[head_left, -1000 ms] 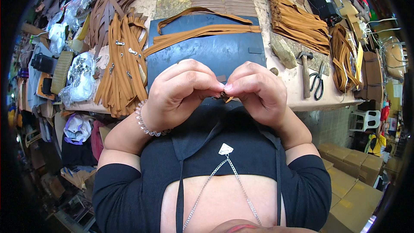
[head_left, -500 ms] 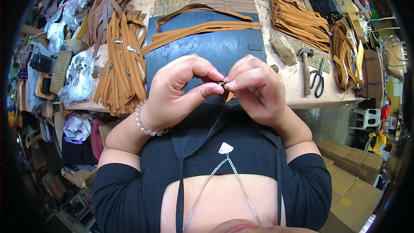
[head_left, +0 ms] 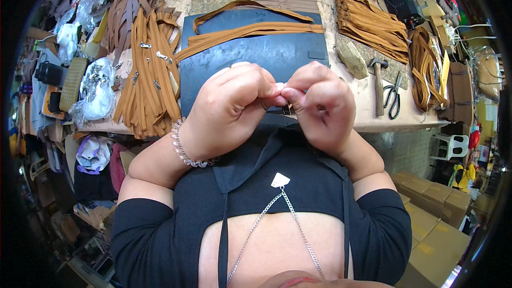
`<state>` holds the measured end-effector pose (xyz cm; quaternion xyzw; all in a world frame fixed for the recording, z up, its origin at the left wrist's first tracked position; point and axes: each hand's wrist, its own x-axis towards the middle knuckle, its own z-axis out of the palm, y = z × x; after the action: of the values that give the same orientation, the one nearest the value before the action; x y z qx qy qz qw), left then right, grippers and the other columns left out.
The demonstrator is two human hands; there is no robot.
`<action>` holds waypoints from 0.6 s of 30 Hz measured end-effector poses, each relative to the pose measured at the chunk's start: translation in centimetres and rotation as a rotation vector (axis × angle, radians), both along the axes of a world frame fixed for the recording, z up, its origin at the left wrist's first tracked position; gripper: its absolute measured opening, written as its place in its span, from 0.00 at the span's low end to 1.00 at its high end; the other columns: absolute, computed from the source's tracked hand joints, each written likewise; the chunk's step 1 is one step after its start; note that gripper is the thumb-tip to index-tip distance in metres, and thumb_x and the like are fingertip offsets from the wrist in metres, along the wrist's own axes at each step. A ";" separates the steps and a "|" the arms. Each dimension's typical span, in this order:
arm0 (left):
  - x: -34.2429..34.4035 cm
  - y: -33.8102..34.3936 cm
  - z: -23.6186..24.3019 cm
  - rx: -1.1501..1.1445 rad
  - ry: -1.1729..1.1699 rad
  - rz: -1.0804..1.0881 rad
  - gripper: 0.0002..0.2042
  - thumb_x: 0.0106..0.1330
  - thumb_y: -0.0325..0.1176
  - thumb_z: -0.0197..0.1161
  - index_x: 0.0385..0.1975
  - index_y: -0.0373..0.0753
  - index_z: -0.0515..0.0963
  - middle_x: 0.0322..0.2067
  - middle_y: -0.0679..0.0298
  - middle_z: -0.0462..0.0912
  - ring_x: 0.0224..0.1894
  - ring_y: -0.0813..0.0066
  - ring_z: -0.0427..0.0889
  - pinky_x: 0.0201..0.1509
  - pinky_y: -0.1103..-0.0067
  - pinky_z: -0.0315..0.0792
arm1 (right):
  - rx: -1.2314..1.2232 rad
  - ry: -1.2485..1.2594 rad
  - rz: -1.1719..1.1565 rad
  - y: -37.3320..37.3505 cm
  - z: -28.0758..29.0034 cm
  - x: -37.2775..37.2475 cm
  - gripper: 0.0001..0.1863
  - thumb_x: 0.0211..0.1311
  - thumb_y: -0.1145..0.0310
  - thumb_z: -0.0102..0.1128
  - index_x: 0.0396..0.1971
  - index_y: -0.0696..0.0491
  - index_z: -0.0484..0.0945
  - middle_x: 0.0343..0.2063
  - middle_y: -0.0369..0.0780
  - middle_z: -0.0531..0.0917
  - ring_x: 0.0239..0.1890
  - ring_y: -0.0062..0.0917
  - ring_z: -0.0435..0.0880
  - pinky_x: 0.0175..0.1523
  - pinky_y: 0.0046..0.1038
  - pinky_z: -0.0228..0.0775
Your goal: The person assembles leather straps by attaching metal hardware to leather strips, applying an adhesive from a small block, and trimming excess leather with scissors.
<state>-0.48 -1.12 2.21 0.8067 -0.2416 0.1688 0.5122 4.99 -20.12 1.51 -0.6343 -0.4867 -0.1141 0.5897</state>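
Head view: my left grip [head_left: 230,106] and right grip [head_left: 326,101] pinch closed, fingertips meeting, on a small dark piece [head_left: 287,108], mostly hidden, by the tabletop [head_left: 368,121]'s near edge, around its middle.

Small dark piece [head_left: 287,109] between left hand [head_left: 234,106] and right hand [head_left: 326,104], mostly hidden, too small to tell.
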 end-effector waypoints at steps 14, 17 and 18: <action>-0.6 0.9 0.8 -0.246 0.315 -0.103 0.07 0.60 0.25 0.71 0.35 0.34 0.81 0.34 0.63 0.82 0.38 0.76 0.80 0.43 0.81 0.73 | -0.087 0.065 0.019 -0.7 1.4 0.0 0.11 0.57 0.87 0.62 0.38 0.57 0.79 0.32 0.41 0.82 0.35 0.27 0.82 0.38 0.24 0.75; -0.7 1.0 1.0 -0.262 0.376 -0.101 0.06 0.59 0.24 0.70 0.34 0.34 0.81 0.34 0.62 0.82 0.38 0.77 0.80 0.42 0.81 0.73 | -0.129 0.086 0.033 -0.8 1.3 0.1 0.10 0.55 0.86 0.63 0.36 0.57 0.80 0.31 0.40 0.82 0.34 0.29 0.82 0.38 0.25 0.75; -0.7 1.0 1.0 -0.264 0.377 -0.101 0.06 0.59 0.24 0.70 0.34 0.34 0.81 0.34 0.62 0.82 0.38 0.77 0.80 0.42 0.81 0.73 | -0.131 0.087 0.033 -0.8 1.3 0.1 0.10 0.55 0.86 0.63 0.36 0.57 0.80 0.31 0.40 0.82 0.34 0.29 0.82 0.38 0.25 0.75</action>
<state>-1.16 -0.13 3.20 0.7369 -0.1574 0.0194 0.6571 5.06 -20.93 2.77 -0.6675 -0.4777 -0.0447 0.5694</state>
